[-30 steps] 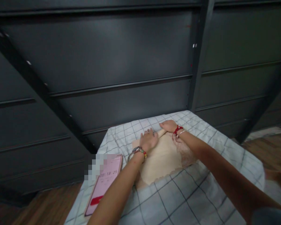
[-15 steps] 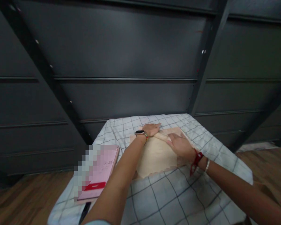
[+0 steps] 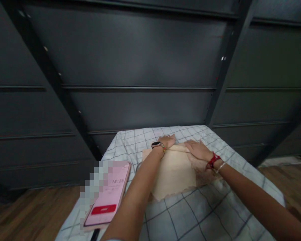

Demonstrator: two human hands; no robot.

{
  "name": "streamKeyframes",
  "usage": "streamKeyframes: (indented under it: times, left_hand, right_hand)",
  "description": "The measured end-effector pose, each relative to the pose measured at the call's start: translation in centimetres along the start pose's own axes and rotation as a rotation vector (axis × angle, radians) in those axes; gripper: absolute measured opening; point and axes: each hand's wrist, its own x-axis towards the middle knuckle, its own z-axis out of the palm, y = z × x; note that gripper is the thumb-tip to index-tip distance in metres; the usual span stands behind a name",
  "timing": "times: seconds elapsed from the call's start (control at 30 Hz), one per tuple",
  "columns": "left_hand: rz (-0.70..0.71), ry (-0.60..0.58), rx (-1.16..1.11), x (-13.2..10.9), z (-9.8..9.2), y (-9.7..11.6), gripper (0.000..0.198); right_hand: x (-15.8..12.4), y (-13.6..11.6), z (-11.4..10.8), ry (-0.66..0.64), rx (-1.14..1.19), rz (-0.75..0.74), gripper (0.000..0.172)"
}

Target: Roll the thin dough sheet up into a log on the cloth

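A cream piece of cloth lies on a checked white cloth, its near edge ragged. Beneath it, a thinner peach-brown cloth shows at the right and at the far left corner. The far edge of the cream cloth is gathered into a narrow roll or fold. At the roll's left end rests my left hand, its fingers stretched out to the right. My right hand lies flat over the right end, fingers extended. Both palms press down from above; their undersides are hidden.
A tablet-like device with a pink screen lies left of my left forearm, partly pixelated. The checked cloth covers the table. Behind stands a dark panelled metal wall. Wooden floor shows on both sides.
The roll has turned from slanting to nearly level. My right hand has moved toward the far edge and flattened, fingers stretched. The camera view has shifted slightly.
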Motion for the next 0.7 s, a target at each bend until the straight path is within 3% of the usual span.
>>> streamKeyframes:
  times: [0.2,0.53,0.7]
  left_hand:
    - [-0.006,0.051,0.03,-2.2,0.3,0.6,0.054]
    - [-0.01,0.216,-0.027,1.6,-0.1,-0.1,0.055]
    - [-0.055,0.235,-0.06,3.0,-0.3,-0.4,0.054]
  right_hand:
    - [-3.4,-1.8,0.9,0.175,-0.061,-0.08,0.05]
    - [2.1,0.7,-0.3,0.019,0.071,0.031,0.053]
    - [3.9,1.5,-0.8,-0.075,0.123,0.077,0.053]
